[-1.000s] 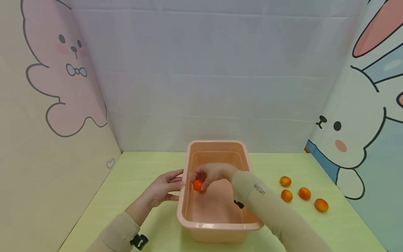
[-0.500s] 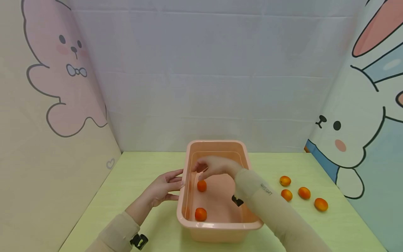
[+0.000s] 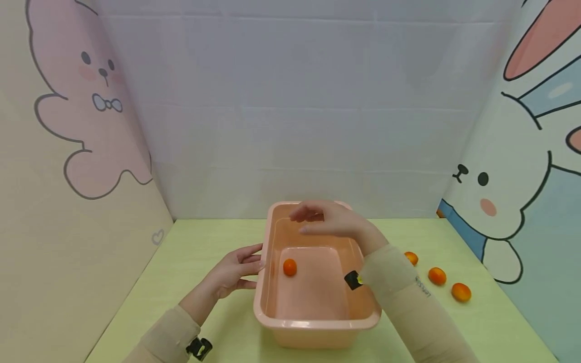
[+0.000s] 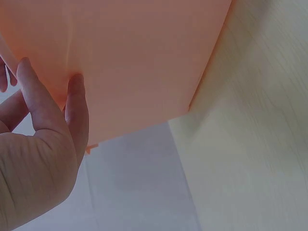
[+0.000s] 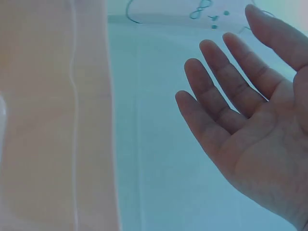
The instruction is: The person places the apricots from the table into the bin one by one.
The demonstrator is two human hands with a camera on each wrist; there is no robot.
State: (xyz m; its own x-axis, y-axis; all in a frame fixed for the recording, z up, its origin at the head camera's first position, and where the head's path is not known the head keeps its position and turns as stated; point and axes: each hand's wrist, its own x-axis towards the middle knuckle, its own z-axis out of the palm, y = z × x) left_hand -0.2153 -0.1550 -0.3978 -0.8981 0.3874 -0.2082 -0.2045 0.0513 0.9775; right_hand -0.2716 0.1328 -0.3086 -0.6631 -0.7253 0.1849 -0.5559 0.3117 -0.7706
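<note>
A pink plastic bin [image 3: 317, 325] stands on the table. One small oval orange fruit [image 3: 289, 267] lies on its floor, toward the left wall. My left hand [image 3: 236, 272] rests against the bin's left side with straight fingers; in the left wrist view, the left hand [image 4: 48, 139] has its fingertips at the rim and outer wall. Over the far part of the bin hovers my right hand [image 3: 336, 219], holding nothing. The right wrist view shows the right hand [image 5: 255, 120] with spread, lightly bent fingers, apart from the bin wall [image 5: 53, 120].
To the right of the bin, more orange fruits [image 3: 461, 292] lie on the pale green table [image 3: 218, 232]; the right sleeve [image 3: 404, 287] partly covers that area. A grey-white cloth backdrop [image 3: 290, 111] hangs behind, with cartoon-printed panels [image 3: 490, 201] at both sides.
My right hand has let go of a fruit in the bin and risen up and right. A second fruit, seen near the bin's front wall half a second ago, no longer shows. My left hand stays.
</note>
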